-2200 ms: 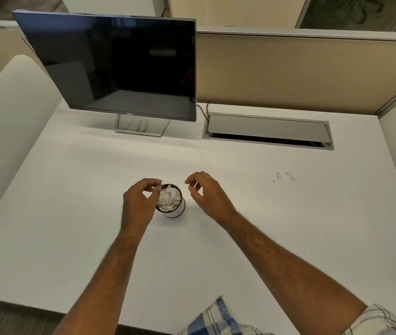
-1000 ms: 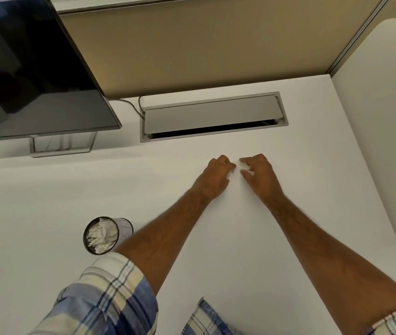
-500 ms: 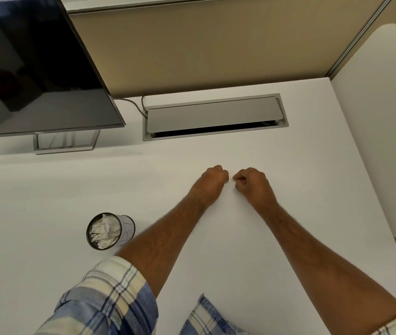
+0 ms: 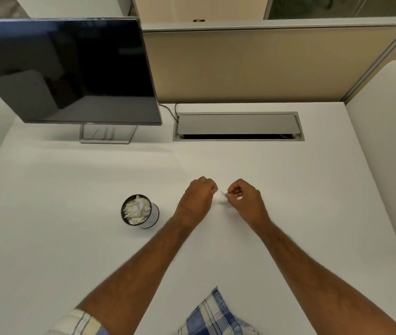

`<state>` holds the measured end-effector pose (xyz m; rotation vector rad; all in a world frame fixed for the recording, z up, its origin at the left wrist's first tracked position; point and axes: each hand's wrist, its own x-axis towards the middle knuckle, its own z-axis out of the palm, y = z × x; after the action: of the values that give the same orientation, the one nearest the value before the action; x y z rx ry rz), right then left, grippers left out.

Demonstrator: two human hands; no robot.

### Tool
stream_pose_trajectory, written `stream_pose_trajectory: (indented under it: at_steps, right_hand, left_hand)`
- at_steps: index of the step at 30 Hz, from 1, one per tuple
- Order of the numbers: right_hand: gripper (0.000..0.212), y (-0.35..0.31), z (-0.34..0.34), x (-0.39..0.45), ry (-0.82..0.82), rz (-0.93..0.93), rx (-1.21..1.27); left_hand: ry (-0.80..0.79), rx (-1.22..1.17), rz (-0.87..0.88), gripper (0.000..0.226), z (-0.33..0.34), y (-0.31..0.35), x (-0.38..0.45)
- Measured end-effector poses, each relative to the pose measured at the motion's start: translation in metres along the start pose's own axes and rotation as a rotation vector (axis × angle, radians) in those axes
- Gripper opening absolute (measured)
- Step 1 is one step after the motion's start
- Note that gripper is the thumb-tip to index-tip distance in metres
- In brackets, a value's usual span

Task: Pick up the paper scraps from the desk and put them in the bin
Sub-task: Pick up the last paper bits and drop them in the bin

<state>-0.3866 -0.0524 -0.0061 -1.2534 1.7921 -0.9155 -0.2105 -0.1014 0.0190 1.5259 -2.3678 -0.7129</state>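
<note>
While both hands hang close together over the white desk (image 4: 288,213), each one has its fingers curled in tight. The right hand (image 4: 245,197) pinches a small white paper scrap (image 4: 223,194) at its fingertips, and the scrap sticks out toward the other hand. The left hand (image 4: 198,197) is closed like a fist too, with a tiny bit of white at its fingertips, but it is too small to tell if that is a scrap. Just to the left of the left hand stands the bin (image 4: 140,211), a little round can with a dark rim and a pale side. It stands upright on the desk, apart from the hand. Inside it lies a heap of crumpled white paper (image 4: 135,209) that fills it close to the top. Far beyond the hands, at the back of the desk, stand a dark monitor (image 4: 66,71) and a grey cable box (image 4: 238,126) with its lid partly open.
</note>
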Motion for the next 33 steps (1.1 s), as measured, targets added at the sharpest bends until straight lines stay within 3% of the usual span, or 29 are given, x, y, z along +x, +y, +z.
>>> stream_pose_trajectory:
  at_steps: [8,14,26,33]
  right_hand:
    - [0.018,-0.068,0.065,-0.019,-0.086,-0.144,0.143]
    - [0.018,-0.114,0.115,-0.035,-0.192,-0.227,0.087]
    - [0.014,-0.154,0.166,-0.048,-0.217,-0.174,-0.053]
    - [0.013,-0.154,0.162,-0.056,-0.168,-0.214,0.033]
  left_hand:
    - [0.238,-0.105,-0.104,0.011,-0.077,-0.042,-0.061]
    - [0.325,-0.152,-0.219,0.009,-0.105,-0.100,-0.111]
    - [0.279,-0.237,-0.390,0.014,-0.101,-0.142,-0.133]
    - [0.349,-0.352,-0.344,0.021,-0.108,-0.141,-0.136]
